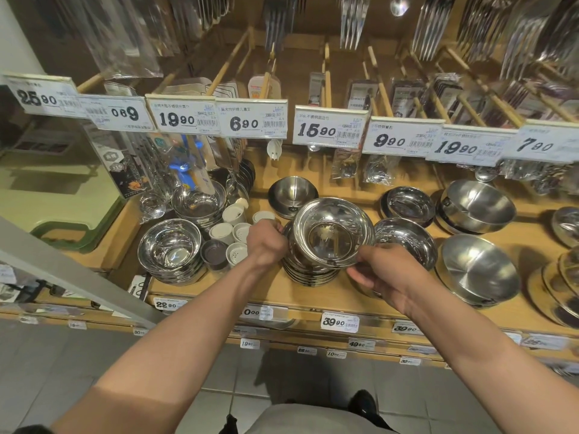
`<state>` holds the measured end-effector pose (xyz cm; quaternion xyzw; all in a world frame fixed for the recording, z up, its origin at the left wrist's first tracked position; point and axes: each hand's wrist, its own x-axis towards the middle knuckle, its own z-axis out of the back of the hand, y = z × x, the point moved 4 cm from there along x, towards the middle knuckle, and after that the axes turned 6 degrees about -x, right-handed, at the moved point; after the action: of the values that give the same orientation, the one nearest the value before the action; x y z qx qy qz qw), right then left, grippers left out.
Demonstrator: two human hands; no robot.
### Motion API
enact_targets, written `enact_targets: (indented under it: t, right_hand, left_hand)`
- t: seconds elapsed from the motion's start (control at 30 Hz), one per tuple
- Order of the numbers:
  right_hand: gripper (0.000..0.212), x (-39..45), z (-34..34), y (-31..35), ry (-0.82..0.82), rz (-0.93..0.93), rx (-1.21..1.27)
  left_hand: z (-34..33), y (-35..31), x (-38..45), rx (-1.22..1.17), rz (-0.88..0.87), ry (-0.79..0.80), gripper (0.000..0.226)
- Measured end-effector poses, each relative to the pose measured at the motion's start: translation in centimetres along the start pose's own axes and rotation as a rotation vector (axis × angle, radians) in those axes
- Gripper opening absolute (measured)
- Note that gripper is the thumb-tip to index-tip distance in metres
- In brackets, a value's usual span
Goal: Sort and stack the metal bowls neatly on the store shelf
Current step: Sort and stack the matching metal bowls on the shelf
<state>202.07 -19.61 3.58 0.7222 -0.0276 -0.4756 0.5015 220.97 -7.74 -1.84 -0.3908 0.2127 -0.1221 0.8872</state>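
Left hand (pixel 266 242): your fingers curl round the stack (pixel 310 270).
Right hand (pixel 380 270): your fingers pinch the tilted top bowl (pixel 333 233).

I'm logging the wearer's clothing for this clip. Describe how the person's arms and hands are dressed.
Both forearms are bare from the bottom of the picture to the wrists: no sleeves, gloves, watch or bracelets show. The left hand carries no ring that can be seen. The right hand seems to have a thin pale band on one finger, too small to be sure.
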Motion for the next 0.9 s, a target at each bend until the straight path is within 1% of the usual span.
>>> enact_targets:
  t: [0.17, 0.33, 0.5, 0.73, 0.9]
  right_hand:
    - [0.005, 0.05, 0.17, -0.18, -0.008, -0.016, 0.012]
    - [0.005, 0.01, 0.17, -0.30, 0.013, -0.026, 0.027]
    - [0.006, 0.06, 0.25, -0.27, 0.030, -0.016, 0.039]
    - [0.008, 0.37, 0.04, -0.58, 0.011, -0.018, 0.022]
    - [0.020, 0.12, -0.50, -0.64, 0.026, -0.024, 0.017]
  left_hand:
    - [-0.16, 0.05, 0.16, 0.001, -0.003, -0.001, 0.020]
    - [-0.34, -0.01, 0.19, 0.054, -0.009, 0.018, 0.023]
    - [-0.27, -0.09, 0.07, 0.094, 0.004, 0.004, 0.025]
    - [-0.35, 0.03, -0.08, 0.058, -0.009, 0.002, 0.023]
    - [-0.47, 0.28, -0.18, 0.014, -0.018, 0.042, 0.022]
